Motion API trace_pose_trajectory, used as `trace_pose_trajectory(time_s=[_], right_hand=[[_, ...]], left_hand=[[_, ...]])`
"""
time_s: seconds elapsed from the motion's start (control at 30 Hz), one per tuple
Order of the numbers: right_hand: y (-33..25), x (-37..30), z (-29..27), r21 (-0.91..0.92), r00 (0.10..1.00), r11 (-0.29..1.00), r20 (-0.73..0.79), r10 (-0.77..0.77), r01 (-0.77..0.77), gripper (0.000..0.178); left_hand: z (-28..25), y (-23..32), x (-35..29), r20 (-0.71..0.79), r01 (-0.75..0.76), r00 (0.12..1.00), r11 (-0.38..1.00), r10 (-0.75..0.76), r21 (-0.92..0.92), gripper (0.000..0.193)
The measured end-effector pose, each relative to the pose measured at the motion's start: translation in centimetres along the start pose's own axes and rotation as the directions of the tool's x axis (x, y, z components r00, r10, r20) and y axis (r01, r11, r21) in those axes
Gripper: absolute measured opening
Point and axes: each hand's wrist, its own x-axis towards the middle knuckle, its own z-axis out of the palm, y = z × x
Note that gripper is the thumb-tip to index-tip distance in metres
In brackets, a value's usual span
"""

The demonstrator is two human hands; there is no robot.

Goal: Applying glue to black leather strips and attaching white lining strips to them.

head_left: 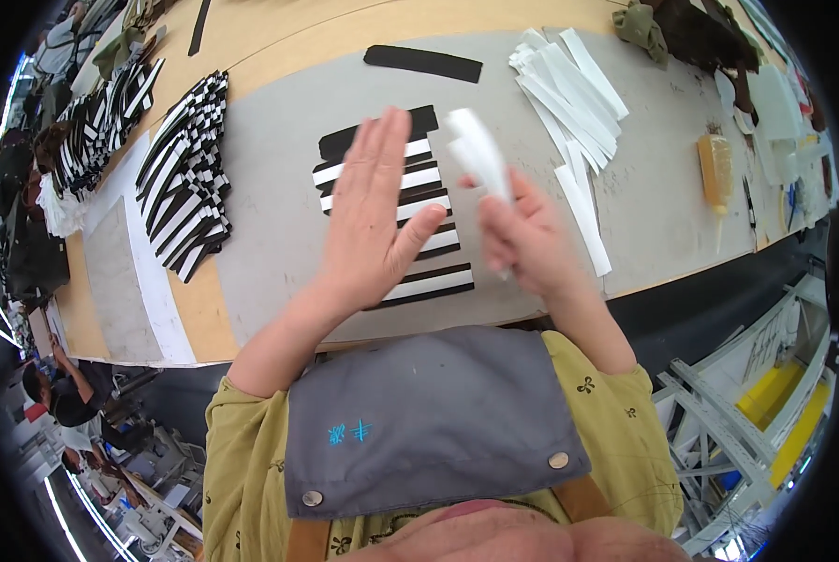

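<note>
My left hand (368, 201) lies flat with its fingers stretched out over a row of black strips with white strips on them (429, 279). At the far end of that row is a black strip (340, 142) with no white strip showing on it. To the right, my right hand (527, 229) is closed around a small bundle of white strips (480, 150), whose ends point away from me; hand and bundle are slightly blurred. Beyond the row lies a single black strip (423, 64). A loose fan of white strips (569, 98) rests on the table right of my right hand.
Layered piles of black-and-white strips (190, 178) lie at the left of the table (279, 122). On the right are a bottle of yellowish liquid (715, 173) and a pen (749, 201). Metal framing (719, 403) stands below the table's right edge. Other people work at the far left.
</note>
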Motion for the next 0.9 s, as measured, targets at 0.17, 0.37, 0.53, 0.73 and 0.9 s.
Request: trace_pose_trajectory(time_s=[0.17,0.37,0.53,0.73,0.9], right_hand=[[0.5,-2.9,-5.3,0.035,0.924,0.944,-0.217,-0.313,0.328,0.014],[2.0,-4.1,-6.7,-0.072,0.899,0.933,-0.251,-0.36,0.354,0.01],[1.8,-3.8,-5.6,-0.257,0.902,0.925,-0.262,-0.345,0.279,0.014],[1.6,-4.5,-5.3,-0.46,0.916,0.87,-0.244,-0.317,0.179,0.019],[2.0,-4.5,-5.4,-0.601,0.897,0.777,-0.219,-0.384,0.186,0.024]], left_hand=[[2.4,-2.7,-1.7,-0.024,0.161,0.983,0.785,-0.183,0.598,0.083],[2.4,-2.0,-1.9,-0.005,0.163,0.981,0.801,-0.196,0.577,0.081],[3.6,-1.9,-3.0,0.091,0.104,0.972,0.745,-0.216,0.659,0.08],[-1.5,-3.0,1.5,-0.089,0.183,0.983,0.819,-0.16,0.545,0.047],[-3.4,-7.1,5.0,-0.027,0.13,0.989,0.753,-0.147,0.646,0.035]])
